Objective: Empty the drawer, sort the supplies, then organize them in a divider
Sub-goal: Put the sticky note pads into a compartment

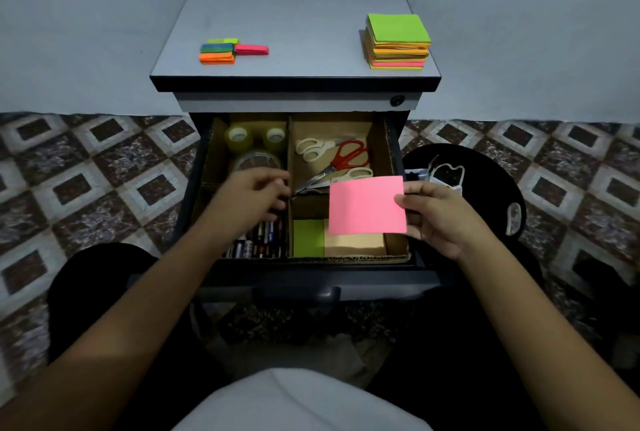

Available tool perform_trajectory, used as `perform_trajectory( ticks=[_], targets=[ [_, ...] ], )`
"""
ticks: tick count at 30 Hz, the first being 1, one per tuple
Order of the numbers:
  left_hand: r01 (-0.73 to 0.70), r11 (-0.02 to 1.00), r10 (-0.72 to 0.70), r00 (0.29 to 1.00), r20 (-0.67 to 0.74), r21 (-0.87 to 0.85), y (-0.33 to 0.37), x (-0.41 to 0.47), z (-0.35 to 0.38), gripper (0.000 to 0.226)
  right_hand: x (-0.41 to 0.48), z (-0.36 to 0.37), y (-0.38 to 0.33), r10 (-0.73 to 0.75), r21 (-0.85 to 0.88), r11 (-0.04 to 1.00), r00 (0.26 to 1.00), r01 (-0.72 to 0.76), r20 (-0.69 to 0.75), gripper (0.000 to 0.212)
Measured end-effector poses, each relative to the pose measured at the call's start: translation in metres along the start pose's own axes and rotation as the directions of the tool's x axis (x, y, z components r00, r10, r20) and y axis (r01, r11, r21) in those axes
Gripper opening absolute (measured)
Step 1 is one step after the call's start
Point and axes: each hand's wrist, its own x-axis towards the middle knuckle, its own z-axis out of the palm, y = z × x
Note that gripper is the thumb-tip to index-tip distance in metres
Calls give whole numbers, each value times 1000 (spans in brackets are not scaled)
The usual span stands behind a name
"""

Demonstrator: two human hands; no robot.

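The open drawer holds a cardboard divider with four compartments. Tape rolls fill the back left one, scissors the back right one, batteries and pens the front left one. In the front right compartment lie a green sticky pad and a pale orange pad. My right hand pinches a pink sticky pad by its right edge above that compartment. My left hand hovers over the front left compartment with loosely curled fingers, holding nothing.
On the cabinet top sit a stack of coloured sticky pads at the right and small page-flag pads at the left. A black stool with clips and small items stands right of the drawer. Patterned floor tiles surround the cabinet.
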Motion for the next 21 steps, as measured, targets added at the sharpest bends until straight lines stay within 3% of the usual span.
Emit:
perform_trajectory(
  ticks=[3,6,13,17,21],
  targets=[
    [-165,942,242,938,-249,293,-18,7,-29,28,5,11,7,54,-94,994,998,-50,31,20],
    [-140,871,334,871,-359,470,-46,25,-49,32,10,22,13,85,-205,976,995,-73,54,20],
    [55,914,106,924,-367,402,-83,39,-55,53,30,42,32,180,-381,914,981,-139,75,21],
    [102,927,31,938,-344,362,-82,42,-53,54,43,48,46,173,-431,888,985,-160,-10,16],
    [95,935,26,942,-334,342,-80,39,-51,54,47,49,54,73,-523,842,989,-132,-132,7]
  ],
)
